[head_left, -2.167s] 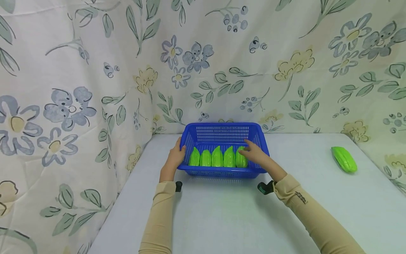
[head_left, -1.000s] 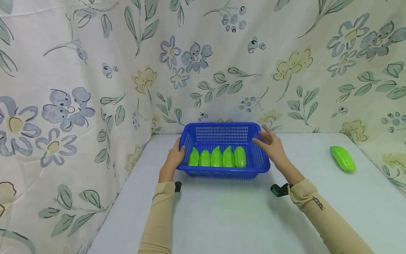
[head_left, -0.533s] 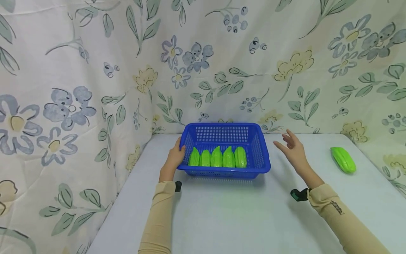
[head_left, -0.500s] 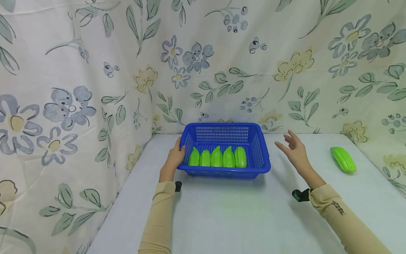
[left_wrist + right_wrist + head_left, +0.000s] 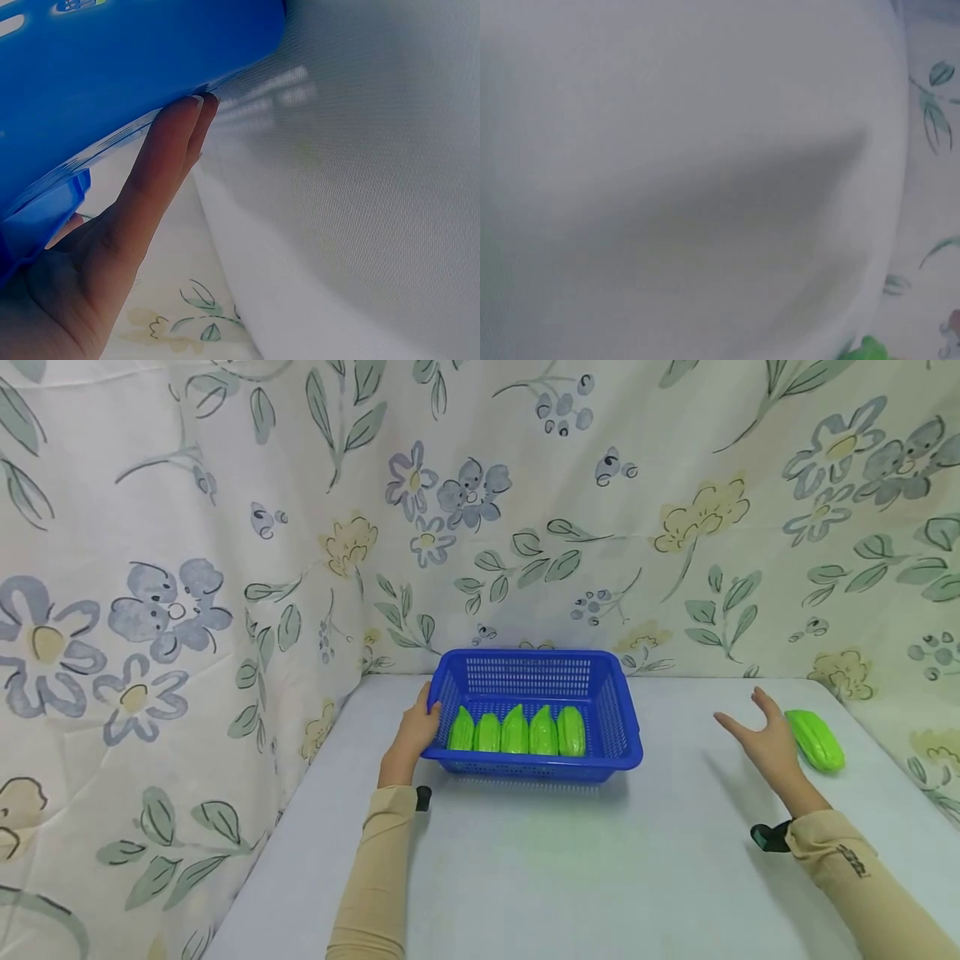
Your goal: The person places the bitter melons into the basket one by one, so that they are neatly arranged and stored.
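Observation:
A blue perforated plastic basket (image 5: 540,767) stands on the white table, with several bright green, ribbed, oblong fruits (image 5: 514,731) in a row along its front inside. My left hand (image 5: 417,731) grips the basket's left rim; in the left wrist view its fingers (image 5: 161,161) lie along the underside of the blue rim. My right hand (image 5: 772,745) is held over the table on the right, thumb and fingers spread apart, holding nothing. Just beyond it, one more green ribbed fruit (image 5: 817,742) lies alone, a bit of it (image 5: 870,349) showing at the bottom of the right wrist view.
A white cloth covers the table (image 5: 570,868). Behind and to the left hangs a floral curtain (image 5: 517,510), close behind the basket. A dark wrist device (image 5: 770,837) sits at the right cuff, and another (image 5: 423,798) at the left.
My right hand has left the rightmost fruit in the basket and moved right, past the basket's edge, to beside the lone fruit. My left hand stays on the rim.

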`<state>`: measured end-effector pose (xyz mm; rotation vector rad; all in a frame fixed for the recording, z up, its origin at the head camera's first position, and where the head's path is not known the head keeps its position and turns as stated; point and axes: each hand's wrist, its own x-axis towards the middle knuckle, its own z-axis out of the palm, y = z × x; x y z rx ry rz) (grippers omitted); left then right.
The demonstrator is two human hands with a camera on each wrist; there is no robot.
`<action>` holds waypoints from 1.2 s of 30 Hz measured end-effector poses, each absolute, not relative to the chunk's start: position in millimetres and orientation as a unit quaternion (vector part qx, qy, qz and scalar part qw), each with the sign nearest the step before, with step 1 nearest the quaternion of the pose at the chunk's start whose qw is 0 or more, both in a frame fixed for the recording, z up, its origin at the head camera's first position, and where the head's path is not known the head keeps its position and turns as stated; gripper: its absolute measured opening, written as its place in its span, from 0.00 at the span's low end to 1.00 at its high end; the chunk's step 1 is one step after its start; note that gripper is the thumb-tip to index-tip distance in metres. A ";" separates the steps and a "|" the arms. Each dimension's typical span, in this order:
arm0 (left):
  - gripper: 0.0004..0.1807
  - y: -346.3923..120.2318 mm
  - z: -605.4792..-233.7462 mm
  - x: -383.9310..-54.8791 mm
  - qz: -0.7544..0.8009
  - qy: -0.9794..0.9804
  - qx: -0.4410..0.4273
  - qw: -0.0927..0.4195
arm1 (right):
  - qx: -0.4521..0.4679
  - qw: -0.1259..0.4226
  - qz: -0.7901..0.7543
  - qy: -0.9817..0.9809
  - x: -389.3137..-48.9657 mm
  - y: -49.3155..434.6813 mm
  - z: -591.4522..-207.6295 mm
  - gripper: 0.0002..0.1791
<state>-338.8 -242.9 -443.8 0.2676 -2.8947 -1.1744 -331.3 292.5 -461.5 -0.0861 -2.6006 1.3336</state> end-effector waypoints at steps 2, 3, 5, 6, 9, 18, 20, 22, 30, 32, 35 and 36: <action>0.32 -243.2 -443.1 -339.2 -0.374 -0.924 0.084 0.003 | -0.046 0.103 0.453 -0.884 -331.4 305.1 -464.2 0.52; 0.32 -243.3 -442.9 -339.2 -0.374 -0.924 0.084 0.003 | -0.055 0.099 0.454 -0.884 -331.0 311.2 -465.9 0.52; 0.33 -243.1 -442.7 -339.3 -0.374 -0.923 0.085 0.002 | -0.077 0.098 0.456 -0.881 -329.0 321.9 -468.9 0.52; 0.33 -243.0 -442.5 -339.2 -0.375 -0.923 0.085 0.002 | -0.086 0.100 0.452 -0.882 -327.8 327.0 -470.7 0.52; 0.33 -242.6 -443.2 -337.9 -0.373 -0.924 0.084 0.001 | -0.114 0.107 0.440 -0.884 -323.0 339.8 -476.7 0.51; 0.33 -242.7 -441.3 -337.2 -0.377 -0.923 0.082 0.006 | -0.191 0.117 0.429 -0.875 -314.6 368.9 -480.2 0.50; 0.33 -243.0 -441.1 -337.4 -0.378 -0.922 0.083 0.006 | -0.204 0.101 0.429 -0.874 -312.3 372.4 -479.4 0.50; 0.33 -242.9 -440.7 -337.9 -0.382 -0.920 0.084 0.005 | -0.213 0.084 0.429 -0.874 -310.4 375.0 -478.9 0.51; 0.33 -242.6 -441.2 -338.4 -0.386 -0.918 0.086 0.009 | -0.209 0.052 0.418 -0.883 -311.8 381.7 -482.6 0.49; 0.33 -242.6 -441.1 -338.3 -0.384 -0.919 0.086 0.009 | -0.213 0.048 0.418 -0.882 -313.3 383.5 -484.5 0.48; 0.33 -242.3 -440.3 -337.6 -0.382 -0.920 0.087 0.007 | -0.231 0.053 0.426 -0.873 -314.7 384.8 -486.2 0.45; 0.33 -242.2 -440.0 -337.3 -0.382 -0.920 0.087 0.006 | -0.238 0.054 0.429 -0.870 -315.0 384.7 -486.3 0.45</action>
